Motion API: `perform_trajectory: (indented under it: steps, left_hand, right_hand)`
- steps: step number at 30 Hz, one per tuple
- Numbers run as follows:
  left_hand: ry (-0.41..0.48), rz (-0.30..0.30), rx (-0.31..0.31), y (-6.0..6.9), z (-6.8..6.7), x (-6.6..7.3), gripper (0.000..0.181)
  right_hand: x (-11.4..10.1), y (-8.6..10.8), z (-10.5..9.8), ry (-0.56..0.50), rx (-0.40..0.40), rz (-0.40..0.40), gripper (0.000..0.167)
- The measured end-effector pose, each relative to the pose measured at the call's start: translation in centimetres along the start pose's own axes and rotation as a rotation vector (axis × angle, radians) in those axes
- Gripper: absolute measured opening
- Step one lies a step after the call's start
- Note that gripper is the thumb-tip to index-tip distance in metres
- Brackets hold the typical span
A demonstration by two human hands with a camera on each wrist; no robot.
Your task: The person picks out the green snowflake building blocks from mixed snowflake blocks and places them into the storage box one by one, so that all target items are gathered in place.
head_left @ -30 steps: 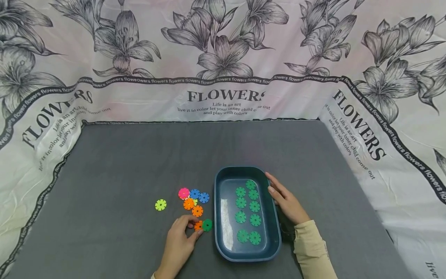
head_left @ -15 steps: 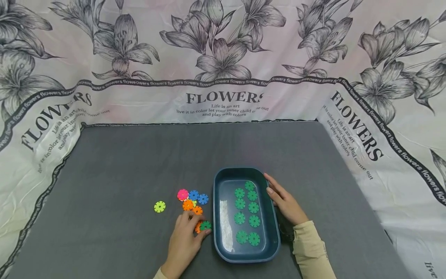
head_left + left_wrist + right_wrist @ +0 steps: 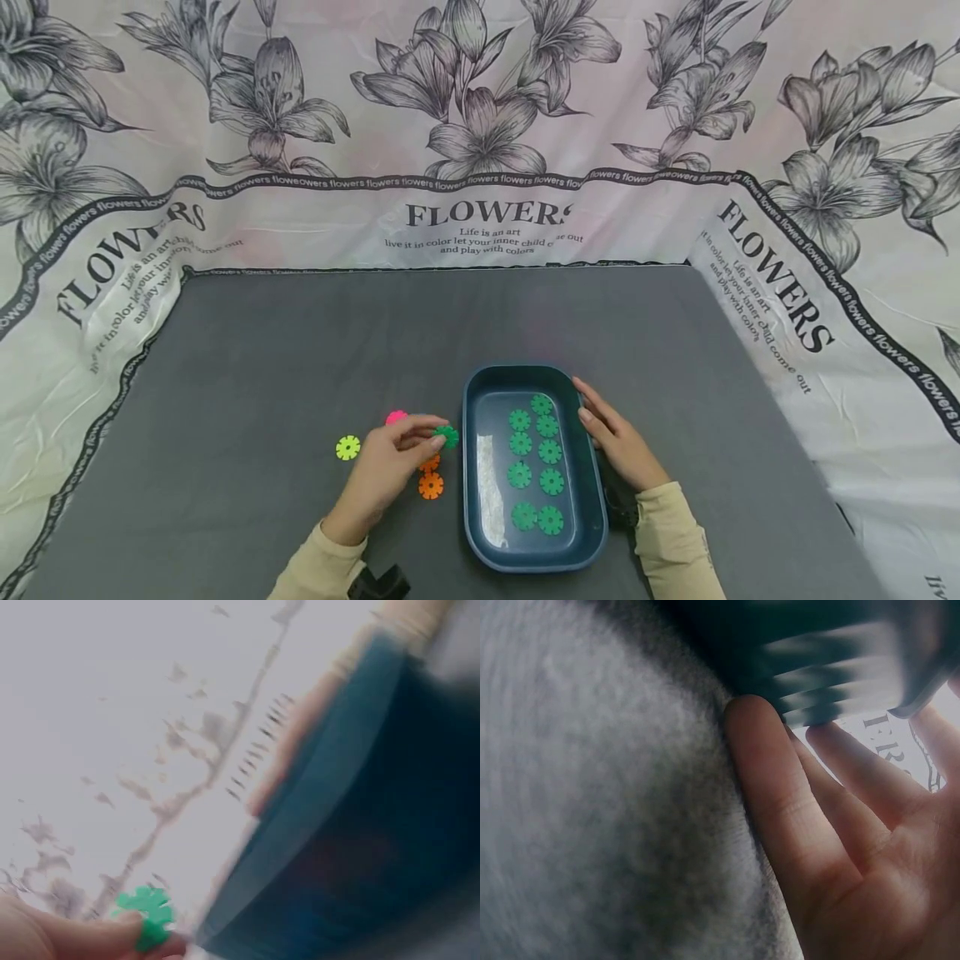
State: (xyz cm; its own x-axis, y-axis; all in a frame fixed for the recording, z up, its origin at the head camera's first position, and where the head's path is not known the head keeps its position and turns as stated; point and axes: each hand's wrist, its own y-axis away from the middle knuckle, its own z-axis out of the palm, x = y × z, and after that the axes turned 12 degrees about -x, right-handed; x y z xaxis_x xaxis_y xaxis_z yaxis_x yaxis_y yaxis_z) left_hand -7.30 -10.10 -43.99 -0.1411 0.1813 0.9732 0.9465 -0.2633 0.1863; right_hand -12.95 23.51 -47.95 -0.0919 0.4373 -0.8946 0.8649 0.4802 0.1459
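In the head view my left hand (image 3: 378, 475) pinches a green snowflake building disc (image 3: 447, 435) between thumb and fingers, raised just left of the blue tray (image 3: 534, 568). The same green disc (image 3: 146, 904) shows notched edges in the left wrist view, which is blurred. Several green discs (image 3: 551, 482) lie in two rough columns inside the tray. My right hand (image 3: 626, 450) rests on the tray's right side. In the right wrist view its straight fingers (image 3: 776, 772) touch the tray's outer wall (image 3: 840, 667).
Orange discs (image 3: 431, 486) and a pink disc (image 3: 396, 416) lie around and partly under the left hand, which hides other discs. A lone yellow disc (image 3: 347, 447) sits farther left. Grey cloth (image 3: 315, 342) covers the table; a flower-printed curtain (image 3: 480, 221) stands behind.
My left hand took the green disc from beside an orange one and lifted it up and away from the front. That orange disc stays on the cloth. The right hand and tray kept their places.
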Motion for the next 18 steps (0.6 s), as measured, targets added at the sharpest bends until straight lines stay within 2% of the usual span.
perform_trajectory:
  steps: [3,6,13,16,18]
  left_hand:
    - [0.056,-0.008,-0.132,-1.4,-0.7,2.2,0.029]
    - [-0.006,-0.007,-0.214,-2.8,-0.5,3.6,0.029]
    - [-0.071,-0.084,-0.403,-6.3,0.6,4.8,0.027]
    - [-0.189,-0.105,-0.500,-7.8,1.3,5.3,0.023]
    - [-0.314,-0.112,-0.567,-8.5,1.8,5.6,0.022]
  right_hand:
    - [0.0,0.0,-0.1,0.002,0.003,0.000,0.049]
    - [0.1,-0.1,-0.1,0.006,0.004,0.004,0.049]
    - [0.3,-0.3,-0.1,0.016,0.003,0.011,0.049]
    - [0.3,-0.2,-0.1,0.023,0.006,0.004,0.049]
    - [0.3,-0.2,0.0,0.018,0.008,0.006,0.050]
